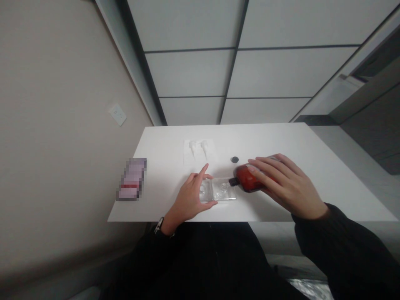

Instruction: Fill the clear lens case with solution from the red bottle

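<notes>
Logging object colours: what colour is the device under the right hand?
Red device with a black tip, head view.
</notes>
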Action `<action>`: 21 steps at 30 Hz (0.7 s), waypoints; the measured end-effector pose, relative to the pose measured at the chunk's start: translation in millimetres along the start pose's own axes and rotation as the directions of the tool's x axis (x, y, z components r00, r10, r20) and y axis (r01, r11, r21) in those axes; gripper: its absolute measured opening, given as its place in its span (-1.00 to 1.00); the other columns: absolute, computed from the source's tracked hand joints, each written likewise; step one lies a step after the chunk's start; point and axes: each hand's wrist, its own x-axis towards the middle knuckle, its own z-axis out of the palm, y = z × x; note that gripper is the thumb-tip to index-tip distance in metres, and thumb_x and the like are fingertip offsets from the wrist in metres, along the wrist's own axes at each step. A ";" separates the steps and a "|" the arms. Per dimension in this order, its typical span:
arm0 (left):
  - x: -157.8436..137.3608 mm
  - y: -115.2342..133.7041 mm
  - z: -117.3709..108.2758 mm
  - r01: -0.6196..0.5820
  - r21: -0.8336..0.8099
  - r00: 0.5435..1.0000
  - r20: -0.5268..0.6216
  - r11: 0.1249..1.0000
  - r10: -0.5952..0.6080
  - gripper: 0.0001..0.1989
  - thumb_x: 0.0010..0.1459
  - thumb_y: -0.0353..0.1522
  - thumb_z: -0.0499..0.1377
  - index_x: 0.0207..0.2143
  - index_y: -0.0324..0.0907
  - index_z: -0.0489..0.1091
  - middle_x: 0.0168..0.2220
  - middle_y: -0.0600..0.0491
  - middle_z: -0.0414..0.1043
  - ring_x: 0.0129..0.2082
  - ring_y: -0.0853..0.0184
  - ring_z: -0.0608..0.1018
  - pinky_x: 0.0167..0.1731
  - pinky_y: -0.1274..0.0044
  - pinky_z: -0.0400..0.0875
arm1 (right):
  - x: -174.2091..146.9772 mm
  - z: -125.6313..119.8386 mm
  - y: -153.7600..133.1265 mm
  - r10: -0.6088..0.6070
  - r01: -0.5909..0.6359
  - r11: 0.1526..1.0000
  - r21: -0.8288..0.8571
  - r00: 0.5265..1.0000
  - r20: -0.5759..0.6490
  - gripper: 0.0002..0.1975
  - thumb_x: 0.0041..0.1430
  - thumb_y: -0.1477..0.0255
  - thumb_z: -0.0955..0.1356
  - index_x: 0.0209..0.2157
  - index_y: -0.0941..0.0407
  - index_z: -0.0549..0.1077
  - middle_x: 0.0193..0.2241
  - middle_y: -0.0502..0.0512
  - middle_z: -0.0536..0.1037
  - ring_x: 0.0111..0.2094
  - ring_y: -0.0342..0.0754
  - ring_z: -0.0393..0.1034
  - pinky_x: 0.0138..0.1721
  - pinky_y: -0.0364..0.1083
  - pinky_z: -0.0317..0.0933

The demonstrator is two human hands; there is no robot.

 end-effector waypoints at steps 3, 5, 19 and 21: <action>0.2 0.1 0.1 0.007 0.000 1.000 0.001 1.000 -0.007 0.18 0.11 -0.40 0.48 0.54 0.05 -0.22 0.22 -0.04 0.48 0.20 0.01 0.45 0.28 0.08 0.34 | 0.5 -0.4 0.4 -0.009 0.009 1.000 -0.012 1.000 -0.009 -0.46 0.36 0.73 0.36 0.31 0.16 0.34 0.19 0.33 0.62 0.17 0.25 0.56 0.19 0.28 0.39; 0.3 -0.4 0.4 0.008 -0.004 1.000 0.001 1.000 -0.008 0.19 0.10 -0.39 0.48 0.54 0.05 -0.22 0.22 -0.05 0.48 0.20 0.01 0.45 0.28 0.07 0.34 | 1.0 -0.6 0.8 -0.018 0.018 1.000 -0.017 1.000 -0.012 -0.47 0.36 0.73 0.36 0.30 0.17 0.35 0.18 0.33 0.63 0.16 0.25 0.57 0.18 0.27 0.41; -0.1 -3.0 1.3 -0.011 -0.016 1.000 -0.009 1.000 0.011 0.19 0.10 -0.39 0.49 0.54 0.04 -0.22 0.22 -0.05 0.48 0.19 0.01 0.45 0.28 0.08 0.32 | 0.9 -3.3 3.3 -0.028 0.028 1.000 -0.005 1.000 0.002 -0.42 0.37 0.72 0.37 0.34 0.14 0.31 0.19 0.33 0.62 0.17 0.26 0.56 0.19 0.29 0.40; -0.2 -3.3 1.2 -0.012 -0.017 1.000 -0.009 1.000 0.012 0.19 0.11 -0.38 0.48 0.54 0.06 -0.23 0.22 -0.05 0.48 0.19 0.01 0.45 0.28 0.07 0.32 | 0.8 -3.7 3.6 -0.027 0.027 1.000 0.001 1.000 0.003 -0.42 0.36 0.72 0.37 0.35 0.14 0.32 0.20 0.33 0.61 0.18 0.26 0.55 0.20 0.28 0.38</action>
